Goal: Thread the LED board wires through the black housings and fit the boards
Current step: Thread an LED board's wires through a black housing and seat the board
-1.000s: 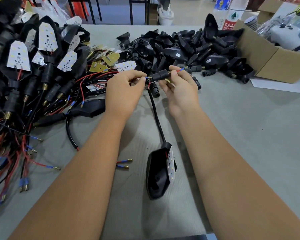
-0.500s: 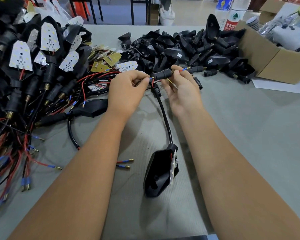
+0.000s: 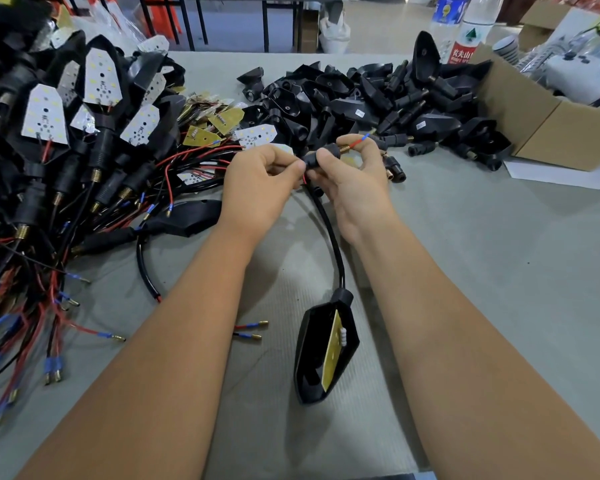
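My left hand (image 3: 260, 181) pinches the red and black wires where they enter a small black stem piece (image 3: 314, 160). My right hand (image 3: 355, 178) grips that stem piece, and a red wire with a blue tip (image 3: 359, 140) pokes out of its brass end. A black sleeved cable (image 3: 333, 237) runs from the hands down to a black housing (image 3: 314, 355) lying on the table between my forearms. An LED board (image 3: 333, 348) stands on edge inside it, yellow back showing.
Finished housings with white LED boards and red, black wires are piled at left (image 3: 66, 133). Loose boards (image 3: 222, 123) lie behind my left hand. Empty black housings (image 3: 361, 98) heap at the back. A cardboard box (image 3: 534, 116) and bottles (image 3: 465, 26) stand at right.
The wire has come further through the stem piece, its blue tip now well past the brass end. The housing on the table has swung so the board's yellow back faces me.
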